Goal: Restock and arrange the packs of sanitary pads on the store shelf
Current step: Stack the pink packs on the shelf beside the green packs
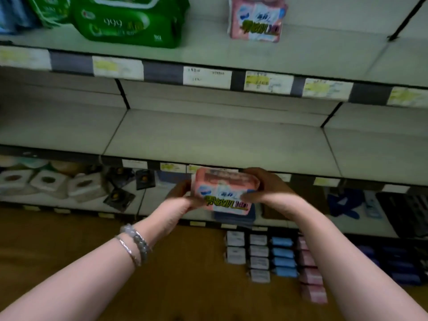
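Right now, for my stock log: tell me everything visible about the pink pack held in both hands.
The pink pack is a soft, plastic-wrapped rectangular bundle, pink with a white-and-blue panel and yellow-green lettering that appears upside down; blur hides the wording. It hangs roughly level in the air before the front edge of the middle shelf, resting on nothing. The left hand grips its left end, the right hand its right end.

On top grey metal shelf (301,49): green plastic packs (129,22) at left, pink plastic pad pack (257,19) to their right. Before edge of middle grey shelf (220,135): second pink plastic pad pack (225,193). On brown wooden floor (92,228), lower right: rows of small packs (273,258).
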The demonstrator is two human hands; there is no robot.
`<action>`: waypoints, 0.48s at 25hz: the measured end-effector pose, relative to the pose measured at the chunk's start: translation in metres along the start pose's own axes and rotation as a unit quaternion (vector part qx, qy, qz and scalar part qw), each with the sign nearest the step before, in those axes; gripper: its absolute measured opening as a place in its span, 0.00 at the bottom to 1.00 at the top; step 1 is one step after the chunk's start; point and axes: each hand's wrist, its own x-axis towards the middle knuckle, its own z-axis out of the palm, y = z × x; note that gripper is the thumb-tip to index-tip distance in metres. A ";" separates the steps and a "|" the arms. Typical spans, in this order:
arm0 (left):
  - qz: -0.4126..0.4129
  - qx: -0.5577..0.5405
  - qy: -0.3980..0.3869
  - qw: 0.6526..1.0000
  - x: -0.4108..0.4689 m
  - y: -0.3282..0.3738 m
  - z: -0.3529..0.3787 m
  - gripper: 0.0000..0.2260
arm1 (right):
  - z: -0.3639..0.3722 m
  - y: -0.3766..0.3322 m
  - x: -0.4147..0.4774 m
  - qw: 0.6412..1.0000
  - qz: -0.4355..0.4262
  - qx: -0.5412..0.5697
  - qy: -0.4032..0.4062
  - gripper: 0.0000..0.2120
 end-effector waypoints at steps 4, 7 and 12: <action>-0.026 0.082 0.032 0.996 0.048 -0.098 0.006 0.18 | 0.044 0.093 0.049 0.997 0.026 -0.065 -0.032 0.32; -0.040 0.112 0.037 0.992 0.090 -0.181 0.008 0.21 | 0.084 0.171 0.085 0.996 0.038 -0.068 -0.030 0.31; -0.050 0.162 0.055 0.984 0.167 -0.325 0.010 0.13 | 0.164 0.324 0.156 0.993 0.029 -0.109 -0.039 0.25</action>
